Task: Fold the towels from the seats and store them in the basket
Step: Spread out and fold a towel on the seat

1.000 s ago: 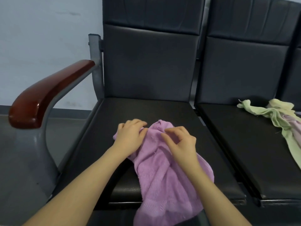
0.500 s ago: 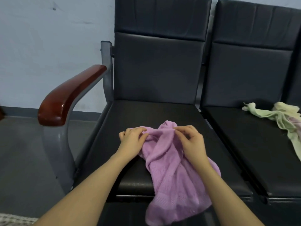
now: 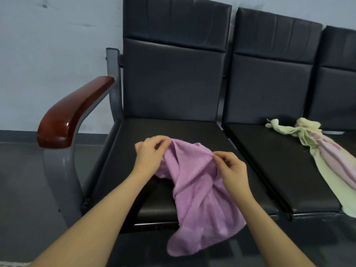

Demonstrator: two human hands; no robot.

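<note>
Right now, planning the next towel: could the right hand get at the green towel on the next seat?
Probably yes, once freed: the right hand pinches the purple towel, but nothing stands between it and the green towel.

Left hand (image 3: 149, 154) and right hand (image 3: 232, 167) pinch the purple towel's (image 3: 196, 193) top edge over the seat (image 3: 134, 170)

We seem to be in a waiting room. We see linked black padded seats (image 3: 173, 151) with a wooden armrest (image 3: 71, 116). They stand against a plain wall (image 3: 54, 54).
</note>
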